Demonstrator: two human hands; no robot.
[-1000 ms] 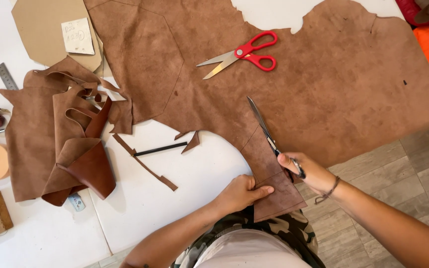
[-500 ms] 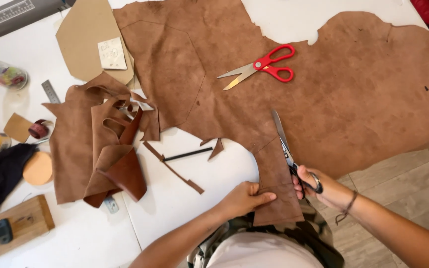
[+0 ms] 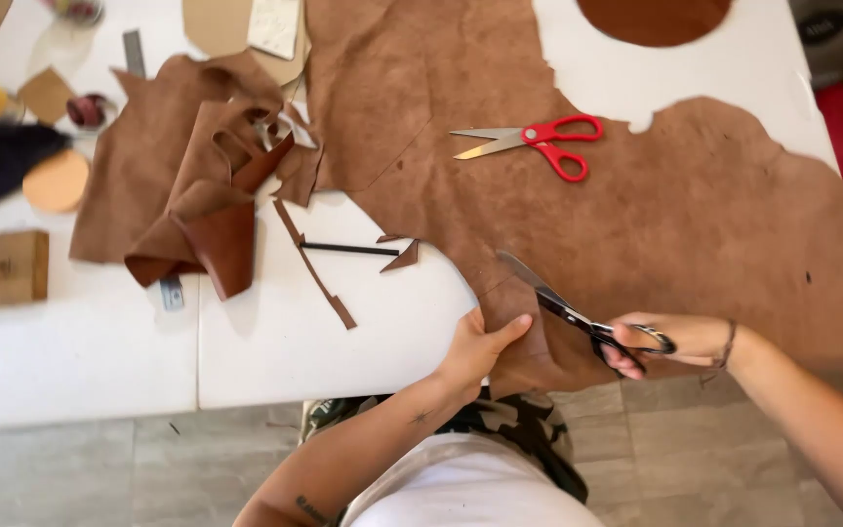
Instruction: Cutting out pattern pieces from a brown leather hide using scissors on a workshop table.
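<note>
Two scissors showing: right hand (image 3: 680,342) is gripping the black-handled scissors (image 3: 578,314), blades parted in one brown hide (image 3: 636,224) at the surface's near edge. Left hand (image 3: 480,351) fingers are pinching the hide's flap. Red scissors (image 3: 534,141) are lying free.

The big leather sheet (image 3: 636,234) is suede brown, matte. Scissors (image 3: 578,317) at lower right have black handles and grey blades; the second pair (image 3: 539,141), upper centre, has red handles. The table (image 3: 100,351) is white, the floor (image 3: 70,478) pale grey tile. Camouflage trousers (image 3: 519,439) at the bottom.
</note>
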